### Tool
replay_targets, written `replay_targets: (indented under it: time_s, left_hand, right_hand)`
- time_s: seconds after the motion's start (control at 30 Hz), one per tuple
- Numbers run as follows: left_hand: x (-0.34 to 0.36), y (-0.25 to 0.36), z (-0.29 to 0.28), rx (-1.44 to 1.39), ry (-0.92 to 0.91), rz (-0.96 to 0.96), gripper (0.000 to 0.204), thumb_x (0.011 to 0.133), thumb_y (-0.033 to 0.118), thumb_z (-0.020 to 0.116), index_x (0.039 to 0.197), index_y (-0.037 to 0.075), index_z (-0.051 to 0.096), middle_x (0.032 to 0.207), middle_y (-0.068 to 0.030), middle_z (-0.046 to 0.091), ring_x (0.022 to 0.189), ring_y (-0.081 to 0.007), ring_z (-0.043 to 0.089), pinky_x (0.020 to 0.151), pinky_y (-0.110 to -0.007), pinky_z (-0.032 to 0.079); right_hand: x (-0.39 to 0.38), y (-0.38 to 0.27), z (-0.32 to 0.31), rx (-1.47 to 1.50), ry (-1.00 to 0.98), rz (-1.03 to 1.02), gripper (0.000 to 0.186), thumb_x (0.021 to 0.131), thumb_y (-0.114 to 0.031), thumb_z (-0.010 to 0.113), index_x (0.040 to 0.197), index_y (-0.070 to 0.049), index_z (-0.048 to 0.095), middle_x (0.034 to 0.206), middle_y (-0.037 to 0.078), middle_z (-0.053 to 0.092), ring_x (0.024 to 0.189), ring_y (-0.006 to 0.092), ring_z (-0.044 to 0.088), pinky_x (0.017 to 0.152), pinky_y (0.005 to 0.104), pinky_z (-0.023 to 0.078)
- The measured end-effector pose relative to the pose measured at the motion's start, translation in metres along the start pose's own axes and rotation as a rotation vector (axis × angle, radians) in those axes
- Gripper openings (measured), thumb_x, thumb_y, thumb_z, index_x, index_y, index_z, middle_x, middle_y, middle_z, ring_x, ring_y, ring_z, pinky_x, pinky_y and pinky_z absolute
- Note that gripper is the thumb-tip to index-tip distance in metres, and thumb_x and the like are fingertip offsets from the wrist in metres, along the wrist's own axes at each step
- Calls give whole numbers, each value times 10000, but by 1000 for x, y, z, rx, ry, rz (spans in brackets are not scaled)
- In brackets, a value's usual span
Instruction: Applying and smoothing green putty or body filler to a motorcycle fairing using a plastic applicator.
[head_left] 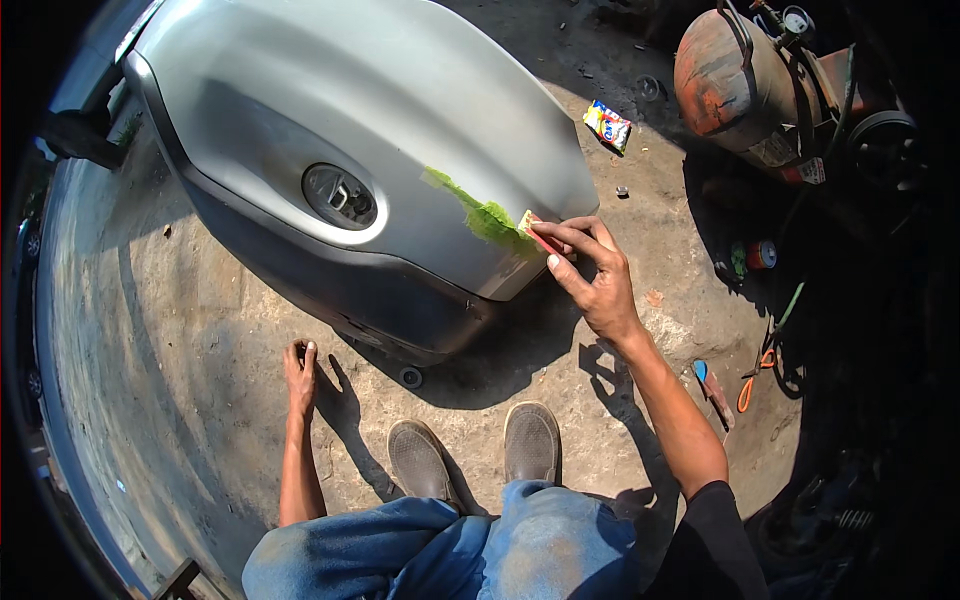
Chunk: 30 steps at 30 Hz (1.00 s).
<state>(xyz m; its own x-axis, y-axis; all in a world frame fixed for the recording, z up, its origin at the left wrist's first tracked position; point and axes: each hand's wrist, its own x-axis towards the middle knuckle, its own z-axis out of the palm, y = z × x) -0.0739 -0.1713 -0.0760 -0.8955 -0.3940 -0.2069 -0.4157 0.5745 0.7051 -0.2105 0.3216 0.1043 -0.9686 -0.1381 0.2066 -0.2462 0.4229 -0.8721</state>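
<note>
Bumper (420, 140), silver with dark lower trim, upper middle of view. Right hand (598, 278) at its right end, thumb and fingers pinching. Green smear (488, 218) across silver face. Left hand (300, 370) well apart, fingers curled; cannot tell if holding anything. Red spreader (542, 239) in right-hand pinch, tip at smear.

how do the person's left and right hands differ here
The right hand pinches a thin red tool at the green patch; the left hand shows no tool.
The right hand is at the silver panel's edge, while the left hand is apart from it, loosely curled.
Both hands are bare.
</note>
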Motion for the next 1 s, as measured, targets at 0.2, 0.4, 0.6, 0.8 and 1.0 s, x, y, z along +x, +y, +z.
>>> replay_targets:
  time_s: [0.2, 0.4, 0.6, 0.8, 1.0]
  left_hand:
    - [-2, 3, 0, -19, -21, -29, 481, 1042, 463, 571, 1199, 9, 594, 1146, -166, 548, 1048, -293, 550, 964, -420, 445]
    - [0, 0, 1, -37, -12, -26, 466, 1043, 446, 577, 1190, 5, 598, 1139, -165, 552, 1048, -292, 548, 968, -413, 441]
    - [1, -6, 0, -55, -5, -9, 483, 1039, 454, 577, 1192, -4, 601, 1139, -176, 555, 1058, -304, 552, 970, -416, 440]
    - [2, -14, 6, -28, -10, -19, 512, 1038, 482, 560, 1195, -4, 603, 1142, -186, 553, 1056, -315, 552, 968, -428, 440]
    - [1, -5, 0, -44, -13, -22, 536, 1029, 502, 568, 1203, -4, 603, 1150, -189, 550, 1063, -320, 554, 970, -436, 443]
  right_hand:
    - [34, -11, 4, -14, -45, -92, 376, 876, -151, 726, 1249, -174, 764, 1094, 113, 620, 1049, 238, 639, 959, 390, 536]
    - [46, -21, 8, -66, -80, -148, 371, 858, -134, 714, 1217, -193, 783, 1085, 125, 625, 1029, 249, 644, 950, 400, 542]
    - [44, -20, 9, -152, -86, -198, 372, 844, -141, 723, 1206, -196, 789, 1074, 117, 632, 1020, 268, 628, 965, 421, 520]
    - [36, -10, 5, -194, -97, -170, 372, 839, -154, 730, 1204, -191, 789, 1078, 111, 634, 1027, 269, 622, 967, 426, 509]
    - [33, -12, -1, -184, -96, -169, 383, 836, -137, 725, 1211, -186, 787, 1075, 124, 638, 1011, 279, 631, 960, 431, 516]
